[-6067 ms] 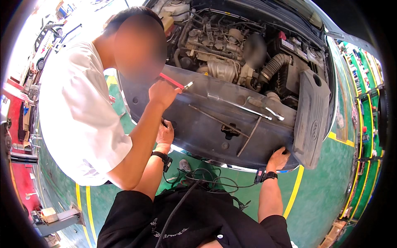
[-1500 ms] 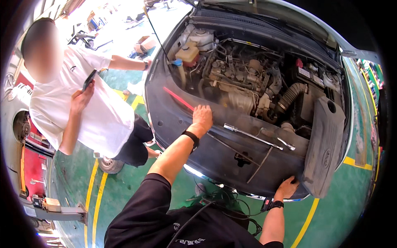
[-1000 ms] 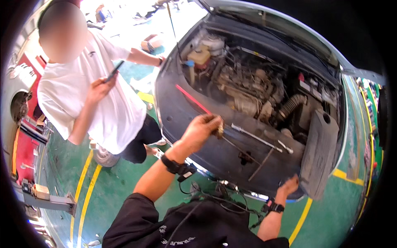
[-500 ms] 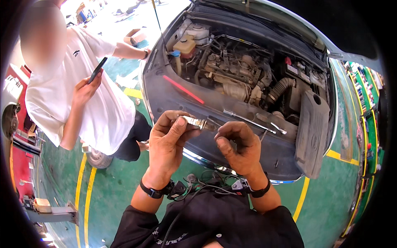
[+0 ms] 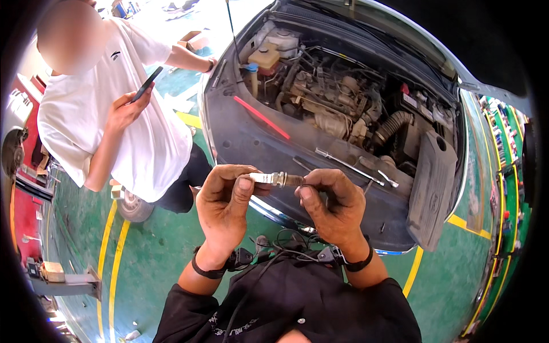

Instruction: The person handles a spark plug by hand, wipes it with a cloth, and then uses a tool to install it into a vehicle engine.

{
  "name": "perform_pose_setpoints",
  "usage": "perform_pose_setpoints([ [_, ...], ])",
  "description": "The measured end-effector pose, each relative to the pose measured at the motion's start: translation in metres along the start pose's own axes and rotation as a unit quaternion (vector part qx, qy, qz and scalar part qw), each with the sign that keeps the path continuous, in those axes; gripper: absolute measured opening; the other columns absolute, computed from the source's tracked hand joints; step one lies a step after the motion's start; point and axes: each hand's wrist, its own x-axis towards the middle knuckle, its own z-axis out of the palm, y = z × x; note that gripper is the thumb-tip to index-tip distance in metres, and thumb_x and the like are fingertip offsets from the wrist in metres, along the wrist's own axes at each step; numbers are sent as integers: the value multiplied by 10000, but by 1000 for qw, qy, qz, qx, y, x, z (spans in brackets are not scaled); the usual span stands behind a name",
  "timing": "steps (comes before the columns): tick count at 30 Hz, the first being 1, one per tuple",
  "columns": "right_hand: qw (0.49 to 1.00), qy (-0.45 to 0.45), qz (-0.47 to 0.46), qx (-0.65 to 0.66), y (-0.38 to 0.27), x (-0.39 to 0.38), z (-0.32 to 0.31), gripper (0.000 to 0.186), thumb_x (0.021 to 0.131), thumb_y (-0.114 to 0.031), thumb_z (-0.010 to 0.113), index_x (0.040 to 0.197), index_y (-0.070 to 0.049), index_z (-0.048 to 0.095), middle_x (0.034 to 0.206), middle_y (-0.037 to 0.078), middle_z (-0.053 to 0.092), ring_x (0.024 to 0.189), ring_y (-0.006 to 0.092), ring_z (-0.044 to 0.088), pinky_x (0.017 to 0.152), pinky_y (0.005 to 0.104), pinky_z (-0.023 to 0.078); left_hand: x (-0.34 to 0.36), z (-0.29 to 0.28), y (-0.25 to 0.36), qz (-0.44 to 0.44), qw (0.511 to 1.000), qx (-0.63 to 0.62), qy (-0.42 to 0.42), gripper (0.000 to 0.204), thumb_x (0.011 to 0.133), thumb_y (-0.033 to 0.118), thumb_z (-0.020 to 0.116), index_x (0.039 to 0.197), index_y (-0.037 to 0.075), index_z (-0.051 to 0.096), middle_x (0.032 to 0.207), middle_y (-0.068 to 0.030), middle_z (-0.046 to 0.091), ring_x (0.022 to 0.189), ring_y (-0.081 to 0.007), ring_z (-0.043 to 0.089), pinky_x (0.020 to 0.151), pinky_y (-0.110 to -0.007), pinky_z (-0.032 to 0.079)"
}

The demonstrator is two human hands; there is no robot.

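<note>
A spark plug (image 5: pixel 280 179) lies level between my two hands, in front of the car's nose. Its white ceramic end is pinched between the thumb and fingers of my left hand (image 5: pixel 224 197). At the darker threaded end, the thumb and forefinger of my right hand (image 5: pixel 334 204) close on the tip. The metal hex and the thread show between the hands. Grime covers the fingers of both hands.
Beyond my hands is an open engine bay (image 5: pixel 337 97). A ratchet wrench (image 5: pixel 349 166), a red strip (image 5: pixel 262 117) and a grey engine cover (image 5: pixel 432 188) lie along its front. At left stands a person in a white shirt (image 5: pixel 114 108) holding a phone (image 5: pixel 147 84).
My right hand has closed onto the threaded end of the spark plug, from just beside it before. The plug now sits more level. The view has shifted slightly.
</note>
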Motion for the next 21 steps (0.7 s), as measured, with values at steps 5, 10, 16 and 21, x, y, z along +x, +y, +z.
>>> perform_pose_setpoints([
  [5, 1000, 7, -7, 0, -3, 2, 0, 169, 840, -16, 735, 986, -19, 649, 755, 42, 660, 611, 90, 593, 572, 239, 477, -5, -6, 2, 108, 990, 86, -3, 165, 973, 111, 636, 1016, -48, 618, 918, -104, 695, 805, -129, 647, 721, -250, 522],
  [10, 999, 11, -46, -19, -7, 7, -3, 174, 840, -16, 736, 990, -18, 648, 758, 49, 663, 615, 91, 598, 574, 236, 479, -7, -9, 9, 180, 957, 228, 1, 109, 918, 60, 683, 962, -32, 643, 902, -122, 708, 791, -164, 644, 727, -276, 499],
  [16, 998, 3, 28, 62, -8, 3, -3, 166, 879, -21, 708, 1022, -8, 625, 816, 44, 681, 675, 79, 626, 608, 231, 498, -19, -7, 6, 146, 968, 203, 0, 101, 899, 39, 697, 955, -23, 640, 894, -124, 709, 804, -184, 651, 765, -290, 495],
  [21, 977, -30, 89, 190, -13, 7, -8, 143, 941, -36, 643, 1066, 10, 592, 913, 70, 691, 766, 102, 644, 659, 233, 514, -29, -7, -1, 150, 966, 208, -35, 137, 873, 35, 730, 945, -31, 634, 896, -130, 700, 767, -164, 650, 674, -256, 501],
])
